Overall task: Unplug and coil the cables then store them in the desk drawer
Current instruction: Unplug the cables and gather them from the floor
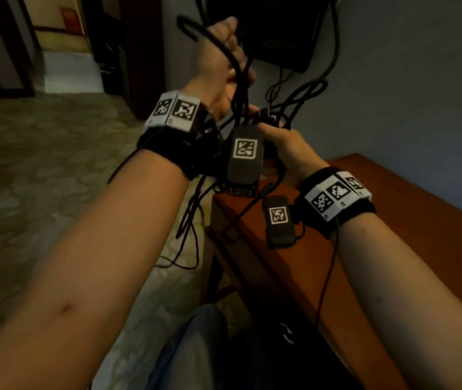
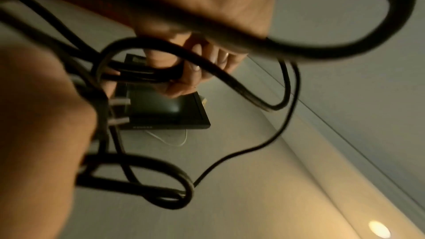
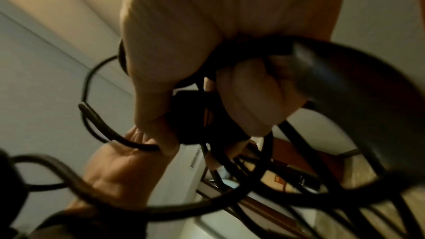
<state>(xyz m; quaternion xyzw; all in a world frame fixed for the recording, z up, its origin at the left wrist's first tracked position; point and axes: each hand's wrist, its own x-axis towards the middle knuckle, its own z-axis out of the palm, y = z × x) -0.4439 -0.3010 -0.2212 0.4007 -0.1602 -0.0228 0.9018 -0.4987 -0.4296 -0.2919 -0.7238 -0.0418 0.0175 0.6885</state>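
Both hands are raised in front of me, working one tangle of black cable (image 1: 239, 80). My left hand (image 1: 221, 60) is the higher one and grips several cable loops (image 2: 142, 74) in its curled fingers (image 2: 193, 68). One thick loop (image 2: 368, 46) arches over the back of that hand. Just below, my right hand (image 1: 280, 139) closes round a black plug (image 3: 190, 115) and the strands beside it, with its fingers (image 3: 248, 97) curled tight. The plug's two metal prongs (image 2: 118, 111) stick out free of any socket. More slack (image 1: 187, 229) hangs to the floor.
A brown wooden desk (image 1: 378, 198) stands below and to the right of my hands, against the wall. A dark monitor (image 1: 280, 29) is mounted on the wall above, with thin cables (image 1: 333, 52) trailing from it. Patterned carpet (image 1: 41, 164) covers the floor on the left.
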